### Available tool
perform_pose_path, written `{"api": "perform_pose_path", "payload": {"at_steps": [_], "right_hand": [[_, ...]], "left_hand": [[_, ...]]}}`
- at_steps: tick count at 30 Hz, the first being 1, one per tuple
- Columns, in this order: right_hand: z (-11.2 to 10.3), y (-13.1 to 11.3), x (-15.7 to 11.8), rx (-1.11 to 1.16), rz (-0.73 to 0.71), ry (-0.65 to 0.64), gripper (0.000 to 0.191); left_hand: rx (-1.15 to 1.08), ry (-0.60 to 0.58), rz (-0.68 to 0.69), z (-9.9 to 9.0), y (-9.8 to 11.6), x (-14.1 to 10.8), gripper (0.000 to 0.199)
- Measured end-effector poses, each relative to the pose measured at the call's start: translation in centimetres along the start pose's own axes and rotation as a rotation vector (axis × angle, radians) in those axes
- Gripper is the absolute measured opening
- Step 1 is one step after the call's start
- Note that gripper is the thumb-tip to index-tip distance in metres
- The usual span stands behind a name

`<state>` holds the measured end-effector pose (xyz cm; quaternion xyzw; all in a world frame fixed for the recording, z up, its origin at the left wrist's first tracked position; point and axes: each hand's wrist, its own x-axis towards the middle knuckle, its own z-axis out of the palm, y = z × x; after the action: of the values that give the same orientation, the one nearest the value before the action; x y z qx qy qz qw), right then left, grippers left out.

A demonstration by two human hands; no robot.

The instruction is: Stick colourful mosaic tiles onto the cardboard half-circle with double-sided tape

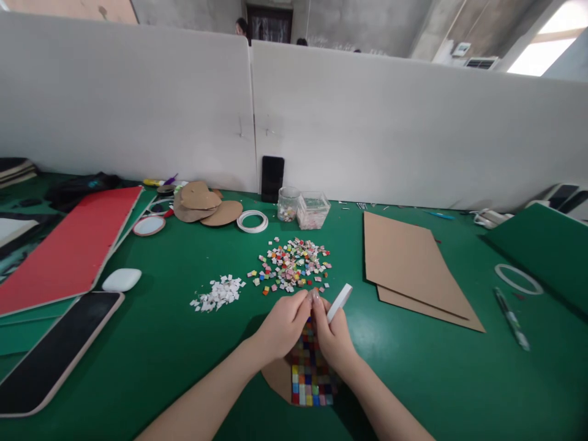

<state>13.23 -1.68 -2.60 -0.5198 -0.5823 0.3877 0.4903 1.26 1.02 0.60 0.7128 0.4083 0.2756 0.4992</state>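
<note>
Both hands meet over a round cardboard disc (275,375) partly covered in rows of small coloured mosaic tiles (309,390). Thumb and fingertips of my left hand (280,327) are pinched together at the disc's far edge; whatever they hold is too small to make out. My right hand (337,343) is closed, its fingertips touching those of the left. A white flat stick (340,303) juts up from between its fingers; its lower end is hidden. Just beyond my hands lies a heap of loose mosaic tiles (294,263).
Left of the tiles is a pile of white paper bits (220,293). Cardboard discs (223,214), a tape roll (252,222), a clear cup (288,205) and a clear box (313,211) stand farther back. Cardboard sheets (408,263) and a pen (511,318) lie right, a phone (59,349) left.
</note>
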Motion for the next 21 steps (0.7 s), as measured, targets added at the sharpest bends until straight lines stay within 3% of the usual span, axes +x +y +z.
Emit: {"api": "perform_pose_path", "payload": {"at_steps": [10, 13, 16, 21], "right_hand": [[-0.2, 0.4, 0.3, 0.125, 0.062, 0.006, 0.037], [-0.3, 0.6, 0.3, 0.158, 0.102, 0.0, 0.038], [-0.4, 0.8, 0.2, 0.16, 0.104, -0.019, 0.036], [-0.3, 0.4, 0.2, 0.183, 0.089, -0.007, 0.036]], "left_hand": [[-0.338, -0.01, -0.184, -0.2, 0.4, 0.2, 0.033], [-0.27, -0.009, -0.136, -0.6, 0.6, 0.2, 0.029], [-0.12, -0.087, -0.034, -1.1, 0.9, 0.0, 0.024], [-0.025, -0.144, 0.007, -1.5, 1.3, -0.2, 0.023]]}}
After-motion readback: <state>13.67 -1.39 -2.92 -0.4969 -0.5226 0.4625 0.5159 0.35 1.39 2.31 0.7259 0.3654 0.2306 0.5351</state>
